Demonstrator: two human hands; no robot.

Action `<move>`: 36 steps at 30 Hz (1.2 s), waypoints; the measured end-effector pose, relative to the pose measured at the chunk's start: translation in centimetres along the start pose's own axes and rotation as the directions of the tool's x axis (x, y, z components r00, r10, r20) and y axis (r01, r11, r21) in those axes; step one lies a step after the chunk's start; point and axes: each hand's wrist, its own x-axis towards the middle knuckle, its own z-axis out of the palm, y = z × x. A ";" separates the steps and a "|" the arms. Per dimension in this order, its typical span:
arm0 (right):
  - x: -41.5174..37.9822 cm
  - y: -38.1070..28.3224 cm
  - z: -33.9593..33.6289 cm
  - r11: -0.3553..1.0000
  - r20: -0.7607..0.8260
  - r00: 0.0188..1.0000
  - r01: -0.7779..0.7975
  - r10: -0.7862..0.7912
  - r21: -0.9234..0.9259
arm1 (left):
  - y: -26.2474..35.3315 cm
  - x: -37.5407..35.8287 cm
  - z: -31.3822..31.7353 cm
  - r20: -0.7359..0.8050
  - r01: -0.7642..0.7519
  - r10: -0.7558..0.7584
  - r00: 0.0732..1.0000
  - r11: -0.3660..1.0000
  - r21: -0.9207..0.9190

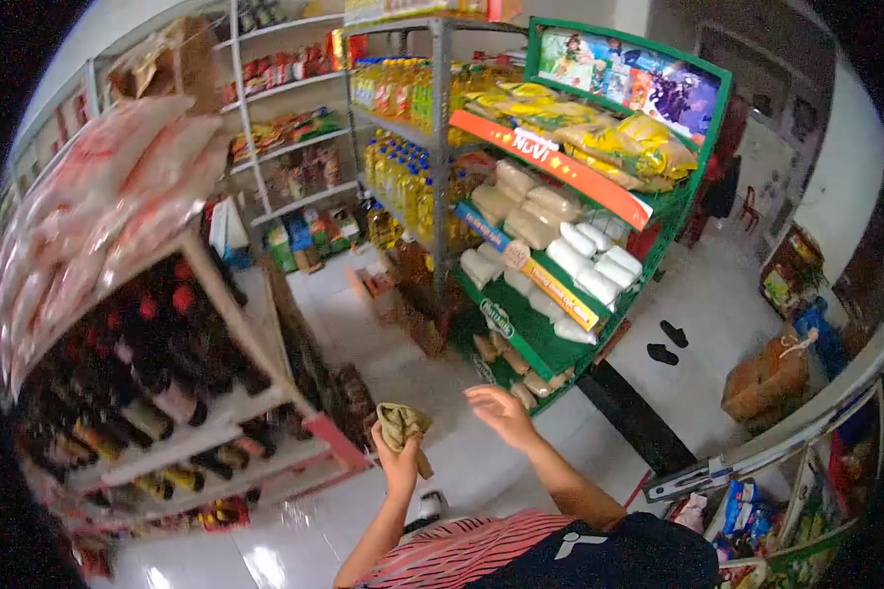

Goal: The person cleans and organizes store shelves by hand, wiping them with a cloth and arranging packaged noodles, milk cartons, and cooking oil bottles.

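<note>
A crumpled olive-green cloth is bunched in my left hand, whose fingers are wrapped round it. One end of the cloth hangs down beside the palm. To the right of it my right hand is raised with its fingers apart and nothing in them. Just beyond that hand stands the green display rack, and I see no contact between them. The rack's lower shelves carry white bags and tan bags. Yellow packets fill its top shelf.
On the left, a shelf unit of bottles has large clear plastic packs on top. Oil bottles stand on the metal rack behind. A cardboard box, black slippers and a glass case are at the right.
</note>
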 end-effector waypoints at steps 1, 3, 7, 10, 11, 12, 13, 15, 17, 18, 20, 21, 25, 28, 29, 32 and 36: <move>2.1 -0.4 -1.8 0.991 -0.097 0.990 0.097 -0.107 -0.094 | 0.4 2.7 0.7 0.065 -0.004 0.004 0.998 1.000 0.010; 5.1 -0.8 -5.7 0.985 -0.302 0.942 0.113 -0.149 -0.131 | 1.0 7.7 2.6 0.120 -0.026 0.009 0.993 0.990 0.141; 8.0 -5.3 -15.4 0.929 -0.597 0.747 0.074 -0.292 -0.362 | 1.3 17.6 10.5 0.303 -0.064 0.065 0.951 0.998 -0.011; 8.8 -7.9 -20.9 0.845 -0.699 0.531 0.061 -0.479 -0.532 | 4.6 21.4 18.9 0.435 -0.283 0.233 0.870 0.958 0.053; 9.1 -8.2 -22.6 0.856 -0.738 0.461 0.106 -0.493 -0.505 | 4.4 22.3 22.2 0.419 -0.268 0.266 0.868 0.962 -0.055; 9.4 -9.7 -23.5 0.849 -0.764 0.431 0.006 -0.479 -0.528 | 4.3 22.9 25.6 0.397 -0.248 0.292 0.870 0.956 -0.159; 9.5 -9.7 -24.1 0.848 -0.768 0.430 -0.008 -0.475 -0.530 | 6.7 22.7 28.5 0.386 -0.317 0.356 0.851 0.935 -0.162; 11.7 -10.5 -26.2 0.754 -0.696 0.303 0.157 -0.652 -0.638 | 5.9 23.6 35.0 0.392 -0.446 0.513 0.764 0.858 -0.253; 13.8 -11.4 -26.6 0.736 -0.686 0.272 0.188 -0.675 -0.650 | 6.4 23.2 40.7 0.501 -0.532 0.618 0.606 0.783 -0.321; 14.7 -11.6 -27.0 0.696 -0.641 0.281 0.184 -0.714 -0.694 | 6.7 22.7 42.8 0.528 -0.650 0.693 0.491 0.695 -0.309; 16.5 -11.0 -28.2 0.628 -0.573 0.277 0.186 -0.771 -0.756 | 6.4 22.3 46.2 0.581 -0.743 0.798 0.158 0.484 -0.463; 17.4 -10.6 -28.7 0.626 -0.568 0.282 0.198 -0.773 -0.754 | 6.0 22.2 46.7 0.593 -0.803 0.790 0.155 0.450 -0.390; 19.2 -9.9 -29.4 0.533 -0.505 0.312 0.005 -0.804 -0.846 | 5.9 25.2 47.2 0.546 -0.798 0.832 0.095 0.392 -0.458; 19.4 -9.2 -29.3 0.326 -0.370 0.349 -0.179 -0.861 -0.928 | 4.4 29.4 47.0 0.507 -0.827 0.855 0.106 0.359 -0.433; 19.3 -9.0 -29.4 0.331 -0.376 0.359 -0.181 -0.854 -0.926 | 4.0 31.1 46.8 0.479 -0.856 0.870 0.116 0.332 -0.396; 19.9 -8.6 -29.1 0.408 -0.438 0.227 -0.168 -0.870 -0.897 | 3.1 36.6 45.6 0.511 -0.871 0.826 0.239 0.415 -0.264; 19.8 -7.6 -30.0 0.174 -0.229 0.180 -0.279 -0.957 -0.945 | 1.7 44.7 44.5 0.450 -0.844 0.782 0.431 0.526 -0.106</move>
